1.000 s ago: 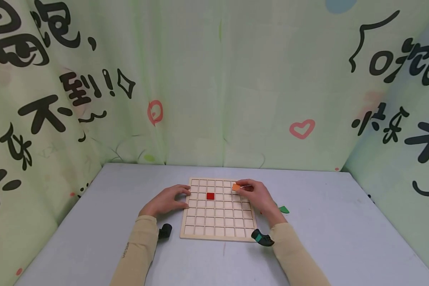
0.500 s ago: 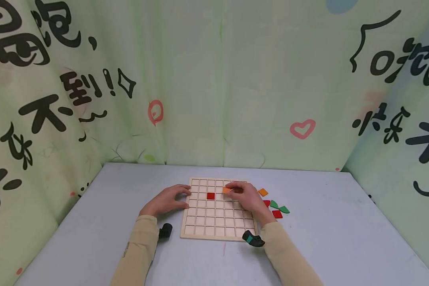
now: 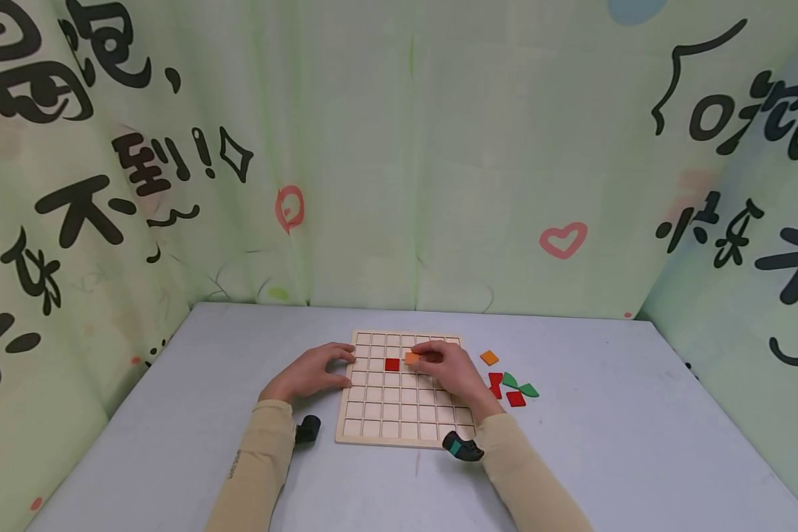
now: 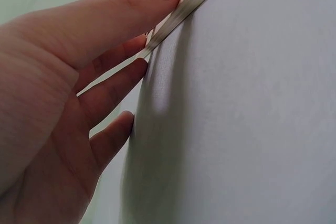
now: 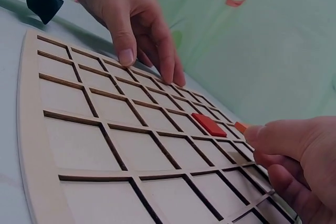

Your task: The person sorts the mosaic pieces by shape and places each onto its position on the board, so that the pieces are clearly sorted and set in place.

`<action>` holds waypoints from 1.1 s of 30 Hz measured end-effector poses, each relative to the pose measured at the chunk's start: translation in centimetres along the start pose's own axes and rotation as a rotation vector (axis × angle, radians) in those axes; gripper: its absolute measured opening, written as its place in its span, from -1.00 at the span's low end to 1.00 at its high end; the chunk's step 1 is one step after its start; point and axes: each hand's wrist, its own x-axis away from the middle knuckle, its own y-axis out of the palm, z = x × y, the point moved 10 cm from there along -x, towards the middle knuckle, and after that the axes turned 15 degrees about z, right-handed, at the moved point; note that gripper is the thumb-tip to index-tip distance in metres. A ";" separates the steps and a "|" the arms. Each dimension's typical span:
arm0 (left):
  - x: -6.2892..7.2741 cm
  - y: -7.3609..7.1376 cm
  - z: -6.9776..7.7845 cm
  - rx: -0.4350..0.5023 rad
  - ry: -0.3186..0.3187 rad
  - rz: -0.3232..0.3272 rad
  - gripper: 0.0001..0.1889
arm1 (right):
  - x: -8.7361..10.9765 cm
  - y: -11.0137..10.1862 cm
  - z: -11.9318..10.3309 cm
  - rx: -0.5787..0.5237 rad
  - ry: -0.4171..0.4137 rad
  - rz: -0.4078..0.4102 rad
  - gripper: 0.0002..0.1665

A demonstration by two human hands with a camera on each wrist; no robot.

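A wooden grid board (image 3: 372,411) lies on the white table. One red square tile (image 3: 391,364) sits in a cell of its upper part. My right hand (image 3: 448,369) pinches an orange tile (image 3: 411,358) just right of the red one, close over the board. In the right wrist view only a sliver of the orange tile (image 5: 241,127) shows past the thumb. My left hand (image 3: 315,372) rests at the board's left edge, fingers fairly straight, thumb and fingertips on the rim (image 4: 178,17), holding no tile.
Right of the board lie another orange tile (image 3: 489,357), a red bow-shaped piece (image 3: 495,384), a red tile (image 3: 516,399) and two green leaf-shaped pieces (image 3: 529,389). A printed curtain (image 3: 479,170) hangs behind the table (image 3: 625,428). Each wrist wears a black camera.
My right hand has moved left across the board with the orange tile, bringing it near the red tile. The pieces at the right have come into sight. The left hand stays put.
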 end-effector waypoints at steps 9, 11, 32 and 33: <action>-0.1 0.1 -0.1 0.001 -0.006 0.000 -0.59 | 0.0 0.4 -0.3 0.046 -0.058 0.017 -0.70; -0.1 0.1 -0.1 0.003 -0.008 0.001 -0.59 | 0.1 0.5 -0.4 0.059 -0.067 0.014 -0.71; -0.1 0.1 -0.2 0.017 -0.034 0.004 -0.60 | 0.2 1.0 -1.0 0.133 -0.113 0.012 -0.77; -0.1 0.1 -0.2 0.018 -0.034 0.003 -0.59 | 0.2 1.0 -1.0 0.135 -0.113 0.012 -0.77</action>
